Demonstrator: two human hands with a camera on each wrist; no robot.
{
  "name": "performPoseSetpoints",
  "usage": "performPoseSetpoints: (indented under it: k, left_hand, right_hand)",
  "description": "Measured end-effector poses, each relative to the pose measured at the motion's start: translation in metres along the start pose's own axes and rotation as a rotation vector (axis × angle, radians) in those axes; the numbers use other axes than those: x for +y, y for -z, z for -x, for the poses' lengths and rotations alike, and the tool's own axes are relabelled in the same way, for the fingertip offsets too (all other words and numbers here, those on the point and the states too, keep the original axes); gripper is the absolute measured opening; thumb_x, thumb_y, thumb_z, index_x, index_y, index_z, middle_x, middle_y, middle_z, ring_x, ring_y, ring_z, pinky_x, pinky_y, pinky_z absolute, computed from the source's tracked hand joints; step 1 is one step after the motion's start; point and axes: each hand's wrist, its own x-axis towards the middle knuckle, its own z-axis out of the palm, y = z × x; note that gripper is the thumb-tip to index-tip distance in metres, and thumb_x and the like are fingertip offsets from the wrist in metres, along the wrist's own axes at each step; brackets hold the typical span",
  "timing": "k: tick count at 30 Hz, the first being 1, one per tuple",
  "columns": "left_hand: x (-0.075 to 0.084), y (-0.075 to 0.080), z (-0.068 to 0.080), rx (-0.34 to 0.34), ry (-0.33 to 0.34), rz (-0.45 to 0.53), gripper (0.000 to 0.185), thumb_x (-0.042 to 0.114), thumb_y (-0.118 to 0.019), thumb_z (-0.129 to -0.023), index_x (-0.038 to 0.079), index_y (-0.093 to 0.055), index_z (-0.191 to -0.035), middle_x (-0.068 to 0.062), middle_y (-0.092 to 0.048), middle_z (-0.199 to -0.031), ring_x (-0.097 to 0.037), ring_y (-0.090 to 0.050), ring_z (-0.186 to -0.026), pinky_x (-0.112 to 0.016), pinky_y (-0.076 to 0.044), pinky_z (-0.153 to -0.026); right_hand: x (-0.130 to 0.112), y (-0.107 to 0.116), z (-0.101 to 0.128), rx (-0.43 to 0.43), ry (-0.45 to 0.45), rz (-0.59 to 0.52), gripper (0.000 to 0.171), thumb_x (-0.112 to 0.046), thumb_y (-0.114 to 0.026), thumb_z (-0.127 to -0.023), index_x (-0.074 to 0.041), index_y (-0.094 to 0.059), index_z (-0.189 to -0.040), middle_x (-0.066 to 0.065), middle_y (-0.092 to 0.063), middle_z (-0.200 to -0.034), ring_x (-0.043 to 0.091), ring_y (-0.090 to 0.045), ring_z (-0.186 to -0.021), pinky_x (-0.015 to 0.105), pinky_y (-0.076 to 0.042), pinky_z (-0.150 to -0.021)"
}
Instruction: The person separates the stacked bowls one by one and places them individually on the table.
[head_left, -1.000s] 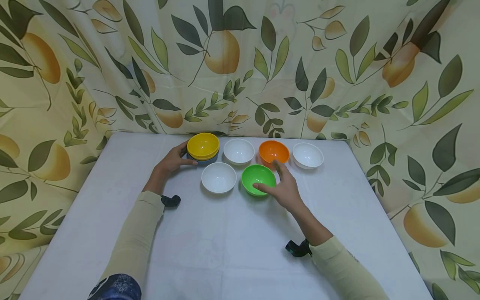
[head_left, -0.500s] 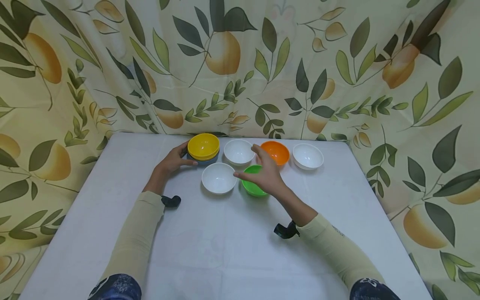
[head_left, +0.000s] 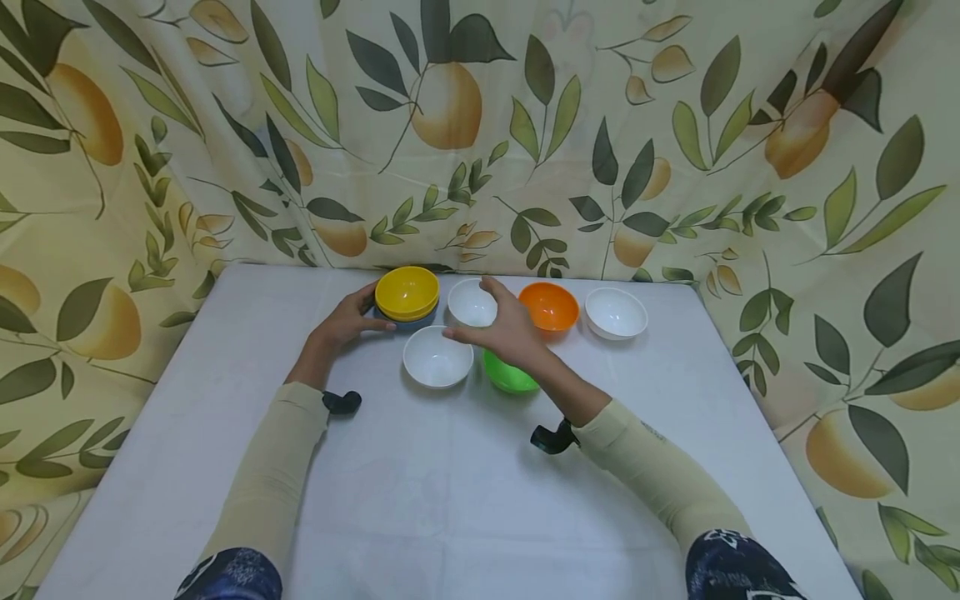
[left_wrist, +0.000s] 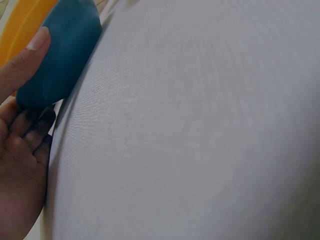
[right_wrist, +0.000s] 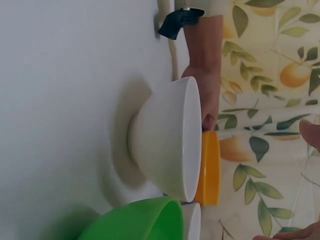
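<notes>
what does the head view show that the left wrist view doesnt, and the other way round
Only the head view shows the right hand open above the back white bowl, the front white bowl, the green bowl, the orange bowl, the far right white bowl and the leaf-print curtain.

Only the left wrist view shows, close up, the thumb lying against the blue bowl at the bottom of the stack.

Both show the left hand holding the stack topped by the yellow bowl, on the white table.
</notes>
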Motion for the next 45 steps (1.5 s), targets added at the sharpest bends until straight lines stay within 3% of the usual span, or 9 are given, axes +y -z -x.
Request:
performPoseSetpoints:
  k: [6, 17, 23, 34, 45]
  left_hand:
    - [-0.002, 0.000, 0.000, 0.001, -0.002, -0.003, 0.107, 0.010, -0.090, -0.084, 0.018, -0.025, -0.169, -0.003, -0.022, -0.174, -0.025, -0.016, -0.160, -0.041, -0.013, -0.130]
    - [0.000, -0.001, 0.001, 0.000, -0.009, 0.006, 0.106, 0.011, -0.089, -0.086, 0.016, -0.024, -0.169, -0.005, -0.021, -0.174, -0.025, -0.016, -0.160, -0.042, -0.013, -0.130]
    - [-0.002, 0.000, 0.000, -0.008, -0.021, 0.000, 0.104, 0.011, -0.088, -0.087, 0.015, -0.025, -0.169, -0.005, -0.022, -0.174, -0.026, -0.016, -0.160, -0.043, -0.013, -0.130]
    - [0.001, 0.000, 0.001, 0.005, 0.016, 0.003, 0.105, 0.012, -0.090, -0.085, 0.018, -0.026, -0.169, -0.004, -0.022, -0.174, -0.026, -0.016, -0.160, -0.043, -0.013, -0.130]
    - [0.000, 0.000, 0.000, -0.002, -0.011, -0.005, 0.104, 0.010, -0.088, -0.086, 0.017, -0.025, -0.169, -0.005, -0.022, -0.174, -0.027, -0.017, -0.160, -0.043, -0.014, -0.130]
  right_hand:
    - [-0.009, -0.009, -0.016, -0.032, -0.005, 0.050, 0.111, -0.052, -0.089, -0.080, -0.007, -0.031, -0.164, 0.014, -0.040, -0.164, 0.040, -0.041, -0.147, 0.060, -0.043, -0.115]
    - [-0.026, -0.021, -0.050, -0.061, -0.033, 0.168, 0.113, -0.054, -0.087, -0.082, -0.008, -0.027, -0.166, 0.012, -0.038, -0.167, 0.034, -0.041, -0.148, 0.052, -0.041, -0.119]
    - [-0.027, -0.025, -0.064, -0.083, -0.045, 0.174, 0.114, -0.055, -0.087, -0.082, -0.006, -0.027, -0.166, 0.013, -0.036, -0.167, 0.034, -0.040, -0.149, 0.051, -0.041, -0.119]
    - [-0.025, -0.034, -0.082, -0.091, -0.019, 0.226, 0.114, -0.055, -0.089, -0.079, 0.000, -0.033, -0.162, 0.019, -0.040, -0.163, 0.037, -0.044, -0.145, 0.052, -0.043, -0.117]
    - [-0.028, -0.046, -0.101, -0.127, -0.013, 0.383, 0.116, -0.058, -0.088, -0.079, 0.002, -0.032, -0.162, 0.020, -0.044, -0.161, 0.034, -0.048, -0.141, 0.046, -0.045, -0.116]
